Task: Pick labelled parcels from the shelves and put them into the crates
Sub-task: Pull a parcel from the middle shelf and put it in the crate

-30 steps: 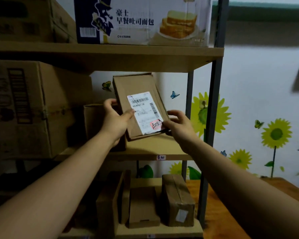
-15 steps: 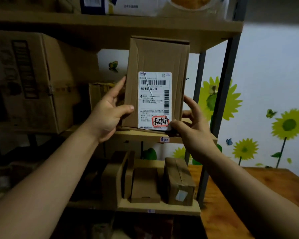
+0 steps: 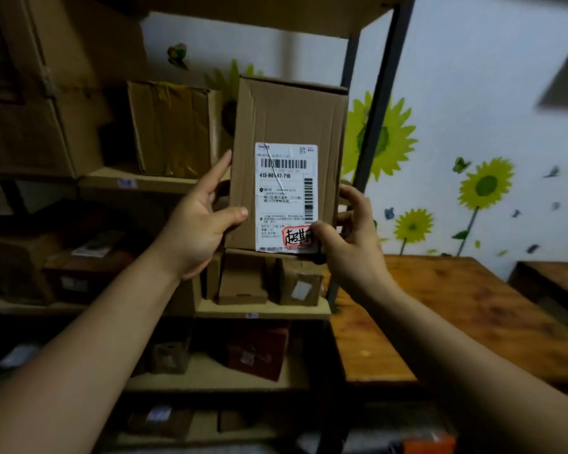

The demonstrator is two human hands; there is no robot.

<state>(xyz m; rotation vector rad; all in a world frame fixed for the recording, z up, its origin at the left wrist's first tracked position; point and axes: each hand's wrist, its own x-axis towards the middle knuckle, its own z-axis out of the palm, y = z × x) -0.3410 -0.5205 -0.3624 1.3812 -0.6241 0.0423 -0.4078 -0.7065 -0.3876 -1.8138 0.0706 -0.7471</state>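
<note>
- Holding the parcel (image 3: 286, 126) upright in the air before the shelves (image 3: 263, 311), the person has it off the boards, with its white label (image 3: 284, 198) turned to the camera.
- The left hand (image 3: 194, 231) grips the left edge, thumb laid across the front and the fingers (image 3: 218, 168) reaching up along the side.
- The right hand (image 3: 351, 237) pinches the lower right corner, with its fingers (image 3: 354, 198) curled round the right edge and its thumb over part of the red stamp (image 3: 297, 237).
- This looks like the label check before the carry. Sliding the right thumb off the stamp would let the whole label be read.
- The cardboard is creased and probably light, so an even two-handed hold low on the box should do without crushing it.
- No crate is in view, so a turn away from the rack seems needed. The dark post (image 3: 374, 126) stands just behind the parcel's right edge and is worth clearing.
- The rack's pale boards carry small boxes below the parcel and a taped box (image 3: 171, 129) behind it to the left.
- A worn wooden table (image 3: 440, 322) stands right of the rack.
- The room is dim, and its white wall (image 3: 473, 77) bears sunflower stickers (image 3: 486, 186) and butterflies.
</note>
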